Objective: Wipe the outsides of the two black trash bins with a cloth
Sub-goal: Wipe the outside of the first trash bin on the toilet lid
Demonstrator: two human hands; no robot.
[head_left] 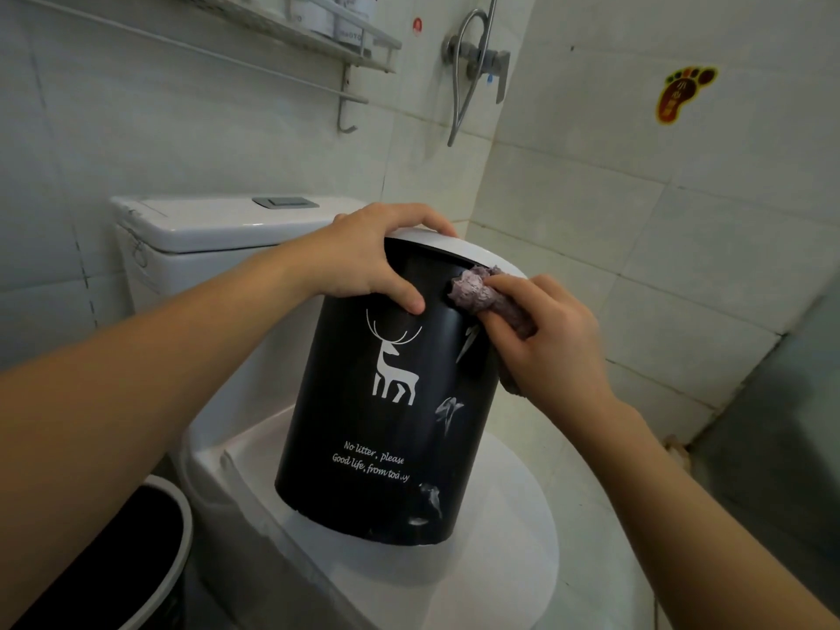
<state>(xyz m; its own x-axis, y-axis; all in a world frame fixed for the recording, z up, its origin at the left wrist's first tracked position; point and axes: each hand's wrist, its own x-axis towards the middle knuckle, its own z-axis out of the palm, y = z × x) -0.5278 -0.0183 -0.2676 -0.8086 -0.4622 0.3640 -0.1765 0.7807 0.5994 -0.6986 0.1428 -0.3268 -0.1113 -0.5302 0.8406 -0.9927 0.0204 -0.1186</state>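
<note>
A black trash bin with a white deer print, white lettering and a white rim stands tilted on the closed toilet lid. My left hand grips its top rim, thumb pressed on the black side. My right hand presses a crumpled purple cloth against the bin's upper right side, just under the rim. Whitish smears show on the bin's lower right. A second black bin with a white rim sits on the floor at the lower left, only partly in view.
The white toilet tank stands behind the bin. A metal shelf with bottles and a shower valve with hose hang on the tiled wall. A footprint sticker is on the right wall.
</note>
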